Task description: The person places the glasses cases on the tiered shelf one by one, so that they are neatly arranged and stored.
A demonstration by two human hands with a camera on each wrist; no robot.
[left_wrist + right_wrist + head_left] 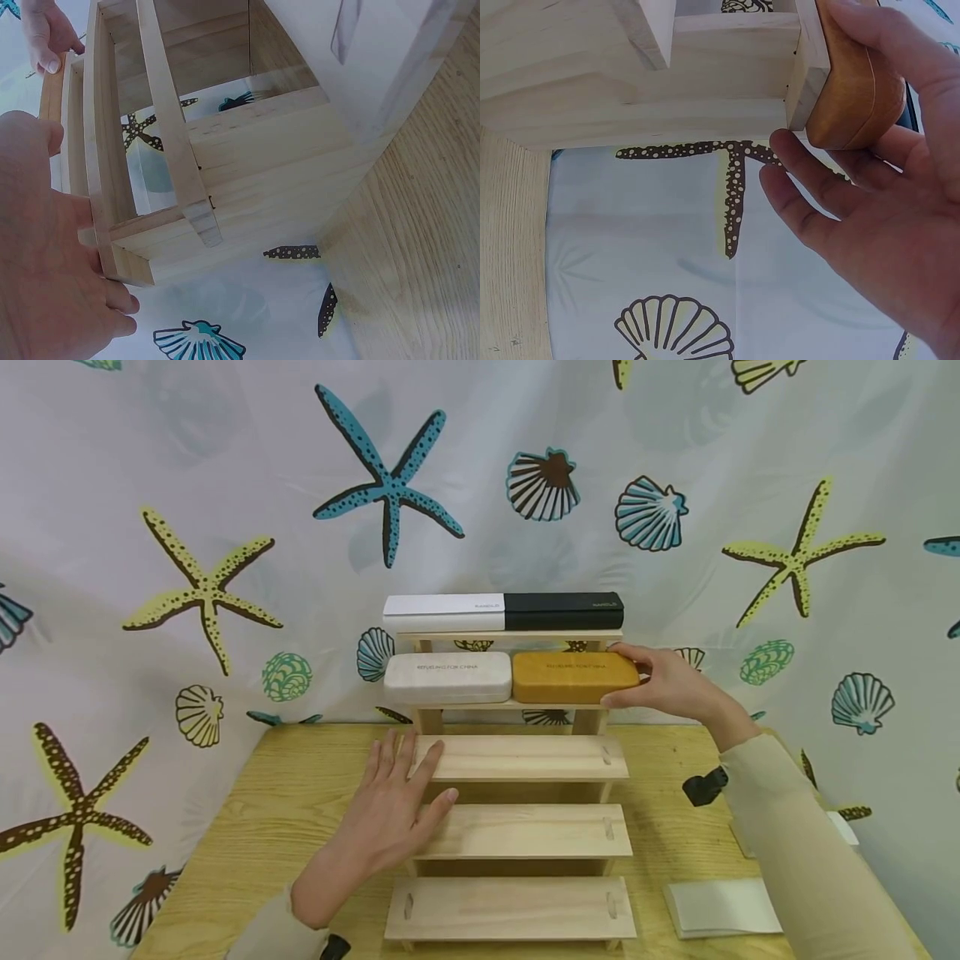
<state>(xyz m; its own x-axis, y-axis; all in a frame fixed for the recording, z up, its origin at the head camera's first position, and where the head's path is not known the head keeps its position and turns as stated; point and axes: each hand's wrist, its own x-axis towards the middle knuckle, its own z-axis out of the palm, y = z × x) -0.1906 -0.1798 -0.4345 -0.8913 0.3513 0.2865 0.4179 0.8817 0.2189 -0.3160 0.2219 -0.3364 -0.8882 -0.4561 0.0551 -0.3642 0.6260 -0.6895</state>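
Observation:
My right hand (663,683) holds the right end of an orange glasses case (576,681), thumb at the front and fingers round the end and back. The case lies on the second tier from the top of a wooden stepped rack (517,910). Close beside it on the same tier sits a light grey glasses case (448,683). In the right wrist view the orange case (855,97) lies along the tier's edge. My left hand (390,810) rests with fingers spread at the left end of the middle tiers; in the left wrist view it lies along the rack's edge.
A white case (444,612) and a black case (564,612) lie end to end on the top tier. On the wooden table (300,810), a whitish flat case (723,907) lies right of the rack, partly behind my right sleeve. A patterned curtain (480,568) hangs behind.

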